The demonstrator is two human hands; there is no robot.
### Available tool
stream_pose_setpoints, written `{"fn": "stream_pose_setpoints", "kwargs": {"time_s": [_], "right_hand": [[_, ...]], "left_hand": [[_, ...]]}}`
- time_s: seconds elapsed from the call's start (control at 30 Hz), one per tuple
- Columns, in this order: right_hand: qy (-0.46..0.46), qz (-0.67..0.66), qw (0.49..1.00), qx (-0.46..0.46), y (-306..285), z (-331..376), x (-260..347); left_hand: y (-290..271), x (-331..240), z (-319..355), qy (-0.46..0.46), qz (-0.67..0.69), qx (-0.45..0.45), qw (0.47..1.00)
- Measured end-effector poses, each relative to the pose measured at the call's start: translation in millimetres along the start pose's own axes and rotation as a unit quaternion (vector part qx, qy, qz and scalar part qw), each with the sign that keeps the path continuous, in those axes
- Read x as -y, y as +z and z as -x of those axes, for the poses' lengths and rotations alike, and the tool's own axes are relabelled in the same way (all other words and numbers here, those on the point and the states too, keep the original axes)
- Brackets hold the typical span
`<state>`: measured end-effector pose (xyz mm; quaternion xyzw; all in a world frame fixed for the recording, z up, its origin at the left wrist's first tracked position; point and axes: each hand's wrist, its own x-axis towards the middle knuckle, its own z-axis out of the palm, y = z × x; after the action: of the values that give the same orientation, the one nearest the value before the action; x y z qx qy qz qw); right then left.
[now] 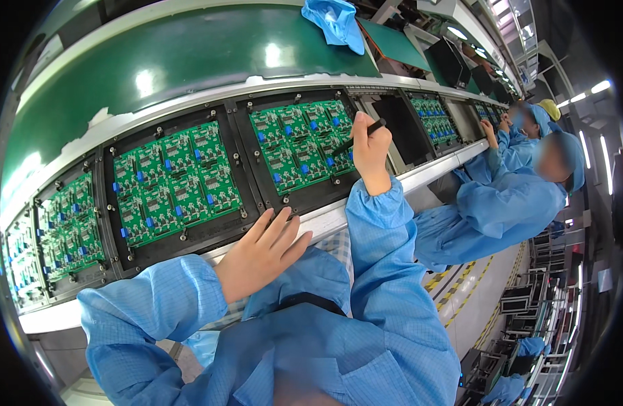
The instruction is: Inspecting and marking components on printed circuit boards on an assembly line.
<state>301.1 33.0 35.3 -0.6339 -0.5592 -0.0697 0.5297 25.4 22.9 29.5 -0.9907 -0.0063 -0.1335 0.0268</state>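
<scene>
My right hand is closed around a slim black pen-like tool. Its lower end points at the right side of a green circuit board panel with blue components; I cannot tell whether it touches. That panel sits in a black carrier frame on the line. My left hand is open, fingers spread over the pale front rail. It holds nothing. Just beyond its fingertips lies a second black frame with another green panel.
More panels line the conveyor at left, and another sits at right past a dark gap. Behind runs a green work surface with a blue cloth item. Two people in blue smocks work along the line to the right.
</scene>
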Motion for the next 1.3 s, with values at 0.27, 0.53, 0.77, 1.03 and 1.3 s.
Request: {"fn": "stream_pose_setpoints", "kwargs": {"time_s": [0.27,0.53,0.77,1.03,1.3], "right_hand": [[0.029,0.039,0.999,-0.008,1.0,-0.1,-9.0],[0.041,-0.035,0.999,-0.01,4.2,6.2,30.3],[-0.017,-0.009,0.997,0.081,18.0,2.0,28.1],[-0.016,0.001,0.997,0.079,22.4,8.0,28.4],[-0.014,0.032,0.998,0.057,23.4,10.1,36.6]], "left_hand": [[0.9,2.4,2.0,-0.003,0.004,-0.002,1.0],[-1.5,1.3,3.3,-0.003,-0.001,-0.001,1.0],[-6.5,5.2,-3.9,0.001,-0.019,0.013,1.0],[-6.7,4.3,0.3,0.002,-0.026,0.027,0.999],[-5.7,1.0,7.1,0.0,-0.008,0.011,1.0]]}}
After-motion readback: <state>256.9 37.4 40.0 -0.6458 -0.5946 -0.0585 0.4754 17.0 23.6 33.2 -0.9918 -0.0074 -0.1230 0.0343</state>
